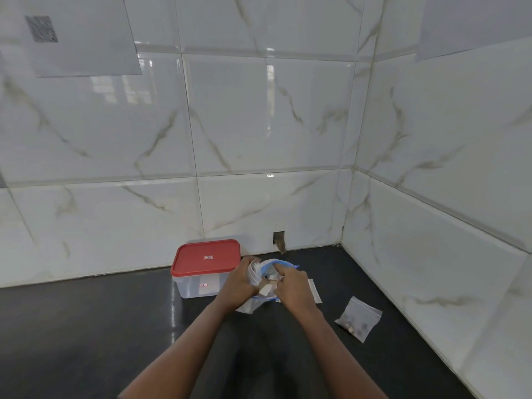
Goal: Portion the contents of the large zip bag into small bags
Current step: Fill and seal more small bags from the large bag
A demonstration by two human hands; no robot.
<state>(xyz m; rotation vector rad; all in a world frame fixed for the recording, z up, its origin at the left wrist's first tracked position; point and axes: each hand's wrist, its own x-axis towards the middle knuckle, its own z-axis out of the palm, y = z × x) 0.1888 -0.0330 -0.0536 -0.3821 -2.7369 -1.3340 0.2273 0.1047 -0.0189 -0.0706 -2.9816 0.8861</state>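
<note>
Black counter [100, 326], tiled corner. Large zip bag [269, 269] sits btwn both hands, contents mostly hidden. Left hand [239, 279] grips its rim. Right hand [292, 286] curls into the mouth; can't tell what it holds. Filled small bag [358, 318] lies apart, right.

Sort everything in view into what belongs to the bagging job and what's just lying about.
Job: large zip bag, gripped by left hand and right hand; filled small bag; flat small bags beside the right hand.
Lying about: red-lidded container; sheet stuck on the wall.
</note>
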